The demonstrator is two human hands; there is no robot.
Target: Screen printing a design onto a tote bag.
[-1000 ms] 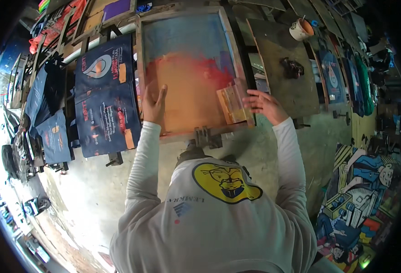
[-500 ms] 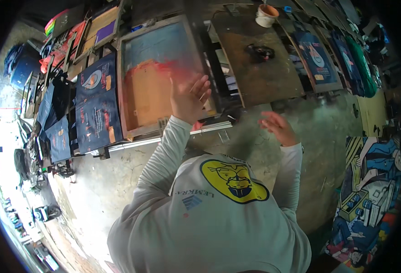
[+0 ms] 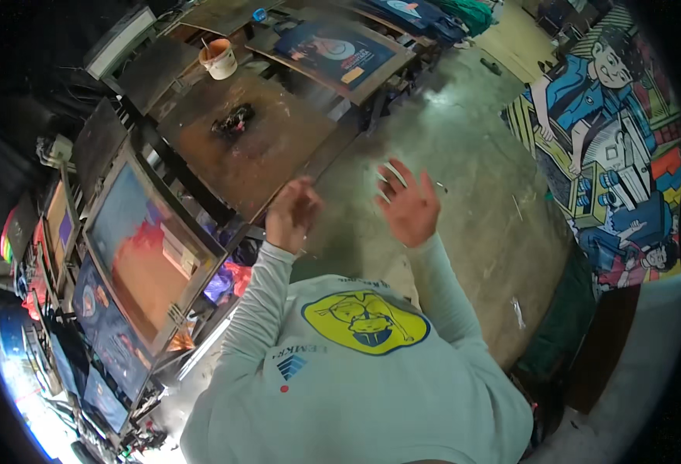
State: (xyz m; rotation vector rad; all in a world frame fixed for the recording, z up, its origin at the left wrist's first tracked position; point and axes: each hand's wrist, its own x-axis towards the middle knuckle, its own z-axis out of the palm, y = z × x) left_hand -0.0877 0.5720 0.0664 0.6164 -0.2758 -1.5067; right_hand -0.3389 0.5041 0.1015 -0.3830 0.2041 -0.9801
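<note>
My left hand (image 3: pixel 292 215) is raised in front of me near the edge of a brown wooden board (image 3: pixel 294 116). It is slightly blurred, with its fingers loosely bent and nothing seen in them. To its right, over the floor, my right hand (image 3: pixel 410 205) is up with spread fingers and holds nothing. Nearest my left arm is a wooden-framed printing screen (image 3: pixel 146 305), smeared with red and blue ink. A pale, wooden-looking block (image 3: pixel 182 251) leans inside that frame. On the brown board lies a small dark crumpled thing (image 3: pixel 233 120), its kind unclear.
A whitish bucket (image 3: pixel 218 60) stands on the board's far side. Beyond it, a dark blue printed cloth piece (image 3: pixel 337 50) lies on another board. More printed cloth (image 3: pixel 108 325) lies left of the screen. Concrete floor (image 3: pixel 464 185) reaches a painted mural (image 3: pixel 611 155) at right.
My view has turned right, so the screen and boards now sit farther left. My left hand has come away from over the screen; my right hand's fingers are now spread upward.
</note>
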